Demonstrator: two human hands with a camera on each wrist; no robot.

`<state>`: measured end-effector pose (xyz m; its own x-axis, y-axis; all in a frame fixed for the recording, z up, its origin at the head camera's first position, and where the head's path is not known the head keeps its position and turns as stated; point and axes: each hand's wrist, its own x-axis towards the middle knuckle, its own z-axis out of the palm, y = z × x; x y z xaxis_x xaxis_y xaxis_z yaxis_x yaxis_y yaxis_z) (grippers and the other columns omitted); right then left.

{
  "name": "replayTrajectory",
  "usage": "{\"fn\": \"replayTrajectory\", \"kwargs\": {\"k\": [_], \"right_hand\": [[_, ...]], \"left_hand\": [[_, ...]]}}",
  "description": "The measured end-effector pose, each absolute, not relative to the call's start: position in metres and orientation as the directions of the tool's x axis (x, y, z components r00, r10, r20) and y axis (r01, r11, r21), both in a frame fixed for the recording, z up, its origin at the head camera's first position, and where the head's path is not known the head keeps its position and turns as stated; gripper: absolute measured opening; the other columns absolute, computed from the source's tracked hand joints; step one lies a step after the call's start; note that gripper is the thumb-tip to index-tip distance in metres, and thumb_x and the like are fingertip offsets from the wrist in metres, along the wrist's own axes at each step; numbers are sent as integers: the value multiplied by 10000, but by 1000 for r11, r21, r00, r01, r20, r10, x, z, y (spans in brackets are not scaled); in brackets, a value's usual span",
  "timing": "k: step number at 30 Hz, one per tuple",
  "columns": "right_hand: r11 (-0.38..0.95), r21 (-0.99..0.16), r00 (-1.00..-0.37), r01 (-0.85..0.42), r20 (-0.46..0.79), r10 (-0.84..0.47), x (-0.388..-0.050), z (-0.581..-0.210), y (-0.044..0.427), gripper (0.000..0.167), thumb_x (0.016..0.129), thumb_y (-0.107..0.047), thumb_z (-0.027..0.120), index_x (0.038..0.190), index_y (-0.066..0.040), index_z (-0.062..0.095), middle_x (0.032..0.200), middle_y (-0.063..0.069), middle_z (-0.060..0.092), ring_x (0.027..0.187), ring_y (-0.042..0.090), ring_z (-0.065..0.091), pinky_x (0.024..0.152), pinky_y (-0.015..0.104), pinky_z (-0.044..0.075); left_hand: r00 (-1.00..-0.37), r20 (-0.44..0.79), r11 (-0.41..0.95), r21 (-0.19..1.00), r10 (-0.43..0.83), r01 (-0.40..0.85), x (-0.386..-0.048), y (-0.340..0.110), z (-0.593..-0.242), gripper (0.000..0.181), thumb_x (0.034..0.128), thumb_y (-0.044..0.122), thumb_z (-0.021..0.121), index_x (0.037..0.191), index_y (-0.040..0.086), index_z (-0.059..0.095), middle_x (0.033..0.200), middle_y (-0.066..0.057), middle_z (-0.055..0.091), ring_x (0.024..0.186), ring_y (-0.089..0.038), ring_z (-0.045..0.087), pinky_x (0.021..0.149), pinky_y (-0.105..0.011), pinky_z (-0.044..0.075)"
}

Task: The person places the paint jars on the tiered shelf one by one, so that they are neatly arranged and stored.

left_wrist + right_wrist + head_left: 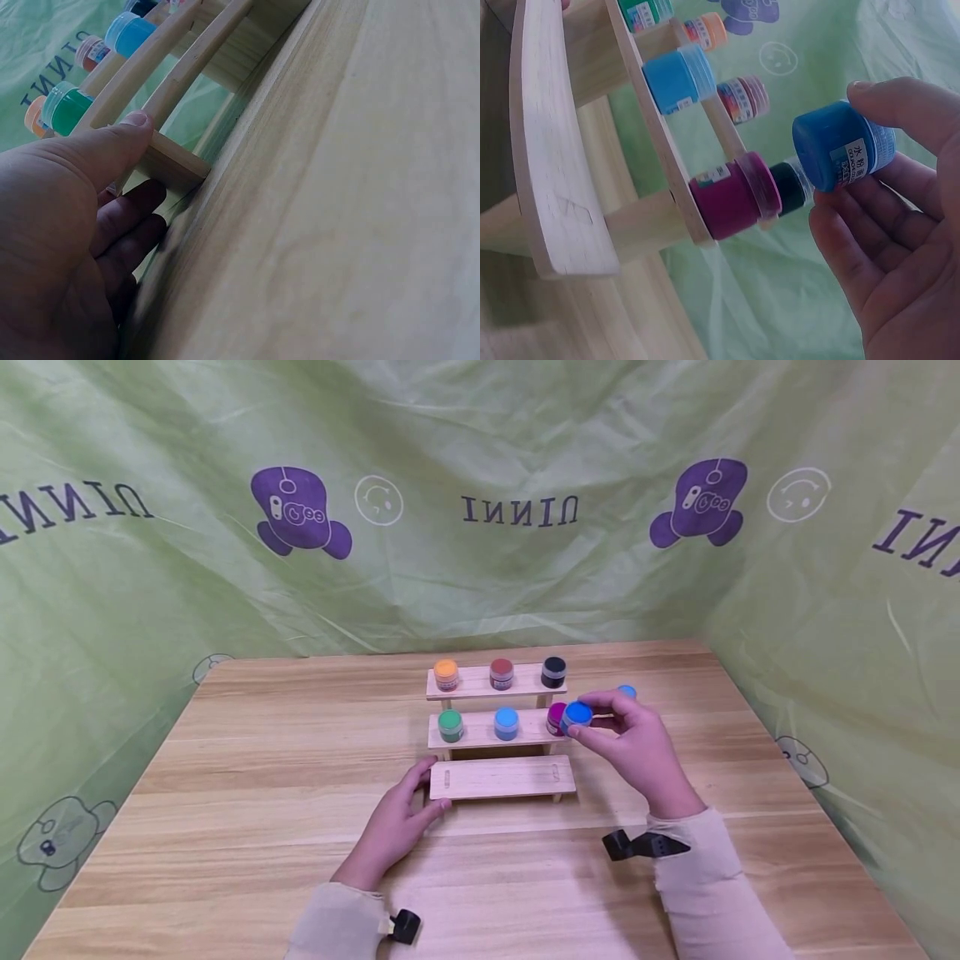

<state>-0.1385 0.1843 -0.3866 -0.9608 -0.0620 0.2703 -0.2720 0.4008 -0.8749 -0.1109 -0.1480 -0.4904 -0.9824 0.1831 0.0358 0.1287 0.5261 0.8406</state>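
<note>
My right hand (pixel 645 752) pinches a blue paint jar (pixel 832 146) between thumb and fingers, held up beside the right end of a three-tier wooden stand (pixel 502 779). In the head view this jar overlaps a magenta paint jar (pixel 555 718) on the middle tier; the right wrist view shows a gap between them. A green jar (pixel 450 725) and a light blue jar (pixel 506 723) share that tier. Orange (pixel 446 675), brown-red (pixel 502 674) and black (pixel 553 672) jars stand on the top tier. My left hand (pixel 397 822) holds the bottom tier's left end, thumb at its front corner.
Behind my right hand, another blue lid (pixel 627 692) shows partly on the wooden table (pixel 262 760). A green printed curtain (pixel 420 585) closes off the back and both sides.
</note>
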Motion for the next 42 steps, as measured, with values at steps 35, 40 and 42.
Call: {"fn": "replayTrajectory", "kwargs": {"k": [35,40,42], "right_hand": [[273,-895,-925,-353,289,-248,-128,-402,133,336,814,-46,833,1124,-74,705,1073,58,678,952,294,685,871,402,581],[260,-899,-922,-353,287,-261,-129,-409,125,341,823,-43,824,1140,-64,701,1120,62,676,980,254,680,898,456,562],[260,-902,-924,-345,279,-261,-130,-412,122,340,825,-45,822,1142,-57,700,1123,67,674,989,236,677,909,412,563]], "left_hand": [[-982,51,526,838,182,141,-112,-148,-490,721,902,243,766,1521,119,420,1329,-108,632,1351,-320,489,1154,-555,303],[-982,56,529,836,183,146,-112,-148,-491,723,901,241,767,1521,110,419,1325,-113,634,1345,-323,495,1149,-560,309],[-981,60,529,835,185,151,-112,-148,-491,722,901,240,768,1520,105,420,1329,-118,632,1346,-326,494,1146,-564,310]]}}
